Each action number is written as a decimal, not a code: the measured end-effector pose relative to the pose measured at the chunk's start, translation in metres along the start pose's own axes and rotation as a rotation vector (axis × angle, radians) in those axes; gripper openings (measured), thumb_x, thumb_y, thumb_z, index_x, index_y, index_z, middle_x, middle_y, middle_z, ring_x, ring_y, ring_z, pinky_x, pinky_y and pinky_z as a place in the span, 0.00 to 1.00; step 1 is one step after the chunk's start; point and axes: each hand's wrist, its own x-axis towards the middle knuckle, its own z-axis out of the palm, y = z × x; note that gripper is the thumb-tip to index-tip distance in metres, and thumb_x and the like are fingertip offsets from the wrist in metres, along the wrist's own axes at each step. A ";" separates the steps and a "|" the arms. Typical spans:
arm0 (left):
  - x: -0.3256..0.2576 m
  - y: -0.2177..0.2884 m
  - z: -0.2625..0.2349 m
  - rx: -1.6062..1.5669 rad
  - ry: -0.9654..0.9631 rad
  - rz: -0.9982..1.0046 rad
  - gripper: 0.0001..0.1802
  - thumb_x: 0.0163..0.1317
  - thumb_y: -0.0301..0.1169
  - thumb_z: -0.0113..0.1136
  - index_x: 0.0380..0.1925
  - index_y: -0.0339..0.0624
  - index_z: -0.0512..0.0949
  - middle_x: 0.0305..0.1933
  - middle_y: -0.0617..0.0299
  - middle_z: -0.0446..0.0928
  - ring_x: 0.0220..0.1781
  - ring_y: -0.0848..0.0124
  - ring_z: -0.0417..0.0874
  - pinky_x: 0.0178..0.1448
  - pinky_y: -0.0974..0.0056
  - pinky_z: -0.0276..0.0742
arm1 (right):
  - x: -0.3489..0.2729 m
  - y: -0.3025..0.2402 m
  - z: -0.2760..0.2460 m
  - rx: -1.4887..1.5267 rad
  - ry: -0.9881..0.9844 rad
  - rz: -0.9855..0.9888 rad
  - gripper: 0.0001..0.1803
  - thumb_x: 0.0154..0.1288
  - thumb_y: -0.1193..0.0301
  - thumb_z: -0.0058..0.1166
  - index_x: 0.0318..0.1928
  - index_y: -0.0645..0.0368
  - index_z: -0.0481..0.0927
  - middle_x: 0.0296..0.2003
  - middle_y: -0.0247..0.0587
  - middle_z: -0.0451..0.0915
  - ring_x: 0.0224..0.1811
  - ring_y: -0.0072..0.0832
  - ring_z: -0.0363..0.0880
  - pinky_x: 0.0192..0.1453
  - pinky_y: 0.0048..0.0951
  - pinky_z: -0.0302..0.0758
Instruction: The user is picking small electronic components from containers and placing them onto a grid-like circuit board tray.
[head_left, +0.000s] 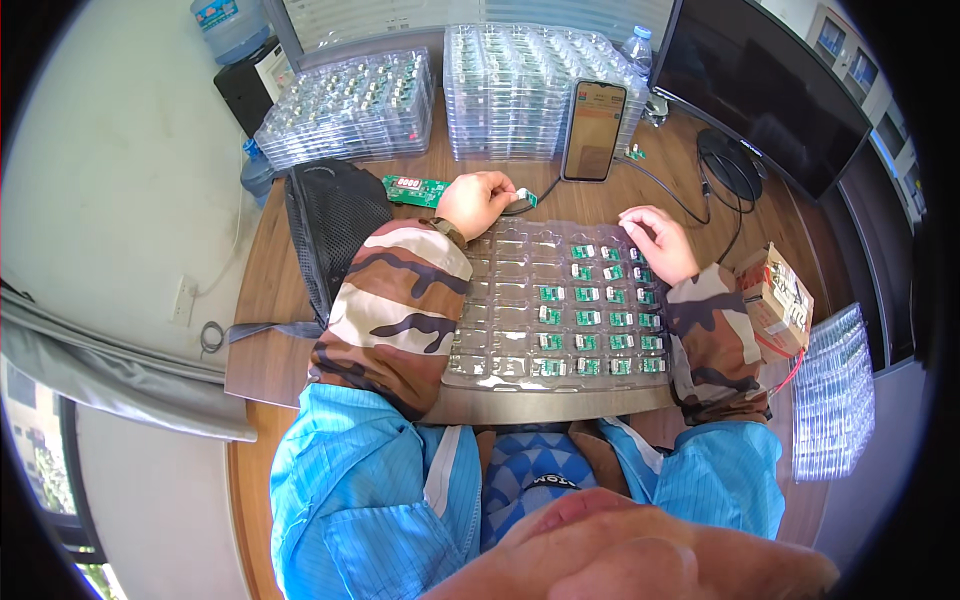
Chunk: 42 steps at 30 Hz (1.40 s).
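My left hand (476, 205) is closed in a pinch on a small green circuit board (526, 197) with a white part on it, above the far edge of a clear plastic tray (512, 345). Beside that hand lies a larger green board (412, 189) with a digit display, partly hidden by the hand. At the tray's far right corner, my right hand (661, 245) has its thumb and fingers drawn together; whatever is between them is too small to tell. Several small green boards (586, 294) sit in the tray's right-hand pockets, while the left-hand pockets hold none.
Stacked clear trays (350, 105) and a taller stack (530, 95) stand at the back. A phone (594, 132) leans upright there. A monitor (765, 85) is at right, with cables nearby. A black mesh bag (335, 225) lies left, a cardboard box (775, 300) right, more trays (833, 395) beyond it.
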 end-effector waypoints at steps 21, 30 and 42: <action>-0.003 -0.003 -0.003 0.006 -0.001 -0.003 0.08 0.50 0.33 0.58 0.27 0.41 0.77 0.21 0.57 0.76 0.23 0.68 0.77 0.30 0.66 0.71 | -0.199 -0.080 -0.096 -1.156 -0.224 0.915 0.19 0.42 0.75 0.52 0.40 0.60 0.70 0.40 0.46 0.71 0.34 0.42 0.77 0.35 0.37 0.75; -0.001 -0.003 -0.003 -0.030 -0.012 -0.014 0.08 0.49 0.34 0.58 0.26 0.42 0.78 0.21 0.55 0.76 0.24 0.64 0.77 0.30 0.64 0.71 | -0.210 -0.054 -0.094 -1.355 -0.302 0.958 0.13 0.44 0.76 0.52 0.35 0.58 0.70 0.35 0.44 0.71 0.33 0.38 0.77 0.33 0.32 0.75; 0.000 -0.001 -0.004 -0.005 -0.015 -0.019 0.08 0.49 0.34 0.57 0.26 0.42 0.78 0.22 0.55 0.76 0.24 0.63 0.78 0.30 0.64 0.72 | -0.212 -0.048 -0.094 -1.410 -0.345 0.960 0.13 0.45 0.76 0.52 0.35 0.58 0.69 0.34 0.43 0.72 0.32 0.36 0.78 0.32 0.29 0.75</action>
